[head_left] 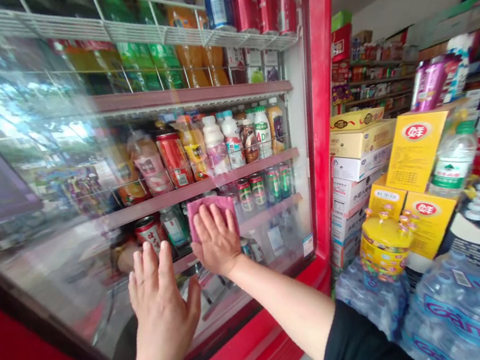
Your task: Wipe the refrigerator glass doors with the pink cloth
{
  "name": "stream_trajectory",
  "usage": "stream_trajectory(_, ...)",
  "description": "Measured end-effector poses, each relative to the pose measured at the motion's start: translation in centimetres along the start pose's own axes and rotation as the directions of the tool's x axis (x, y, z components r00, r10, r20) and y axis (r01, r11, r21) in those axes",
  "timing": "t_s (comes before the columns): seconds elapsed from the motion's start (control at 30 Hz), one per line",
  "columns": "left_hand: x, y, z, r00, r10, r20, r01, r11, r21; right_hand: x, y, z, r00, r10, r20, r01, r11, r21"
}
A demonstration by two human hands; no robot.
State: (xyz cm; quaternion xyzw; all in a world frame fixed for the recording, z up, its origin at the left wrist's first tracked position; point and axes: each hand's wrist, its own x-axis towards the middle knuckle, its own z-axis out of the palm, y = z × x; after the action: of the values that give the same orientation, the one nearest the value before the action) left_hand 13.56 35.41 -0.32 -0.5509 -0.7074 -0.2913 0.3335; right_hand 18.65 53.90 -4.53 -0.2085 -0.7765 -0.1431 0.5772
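Observation:
A red-framed drinks fridge has a glass door [66, 186] that fills the left and middle of the head view. My right hand [215, 240] lies flat on the glass with fingers stretched, pressing a pink cloth [210, 207] against it. My left hand [162, 307] rests flat on the glass just below and to the left, fingers spread, holding nothing. Behind the glass, shelves carry bottles [223, 140] and cans [263, 188].
The fridge's red frame [322, 103] runs up beside stacked cartons [358, 151] and yellow boxes [414, 149]. Packs of bottled water [463, 303] sit at lower right. Shop shelves [381, 71] stand further back.

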Motion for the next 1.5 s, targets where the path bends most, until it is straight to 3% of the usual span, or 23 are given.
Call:
stream_trajectory(0.1,-0.1,0.0,-1.2,1.000,-0.013,-0.003,0.013,0.999,0.030,0.4,-1.3,0.0,0.968,-0.231,0.096,0.227,0.973,0.044)
stream_trajectory(0.23,-0.8,-0.1,-2.5,0.999,-0.042,-0.016,0.043,0.998,0.042,0.5,2.7,-1.3,0.924,-0.375,0.078,0.370,0.926,0.073)
stream_trajectory(0.3,-1.6,-0.6,-3.0,0.998,-0.069,-0.010,0.069,0.997,0.040,0.1,5.7,-2.1,0.954,-0.291,0.068,0.290,0.957,0.019)
stream_trajectory(0.4,-3.2,-2.1,-3.1,0.994,-0.111,-0.015,0.111,0.993,0.036,-0.8,9.1,-2.8,0.996,-0.073,0.054,0.077,0.995,-0.069)
stream_trajectory(0.5,-4.8,-3.9,-3.1,0.987,-0.156,-0.043,0.158,0.987,0.033,-1.2,9.0,-2.7,0.997,0.063,-0.046,-0.069,0.990,-0.125)
stream_trajectory(0.63,-6.9,-5.8,-3.9,0.975,-0.203,-0.088,0.205,0.979,0.016,-0.8,4.5,-1.3,0.966,0.193,-0.175,-0.217,0.967,-0.134)
stream_trajectory(0.7,-7.7,-6.3,-4.7,0.972,-0.219,-0.089,0.220,0.975,0.001,-0.4,1.6,-0.6,0.963,0.200,-0.180,-0.223,0.967,-0.120)
stream_trajectory(1.03,-10.4,-8.3,-8.2,0.959,-0.257,-0.122,0.262,0.965,0.024,1.0,-12.7,2.5,0.998,-0.005,-0.064,0.006,1.000,0.008)
stream_trajectory(1.27,-12.4,-10.1,-10.4,0.952,-0.273,-0.141,0.288,0.953,0.094,0.3,-22.7,4.4,0.971,-0.231,0.069,0.207,0.946,0.250)
stream_trajectory(1.37,-13.0,-10.7,-11.2,0.948,-0.288,-0.135,0.305,0.944,0.125,-0.6,-24.9,5.3,0.964,-0.259,0.066,0.231,0.931,0.284)
stream_trajectory(1.5,-12.9,-10.7,-11.5,0.947,-0.298,-0.122,0.315,0.937,0.151,-1.4,-24.3,6.0,0.937,-0.339,0.082,0.302,0.907,0.293)
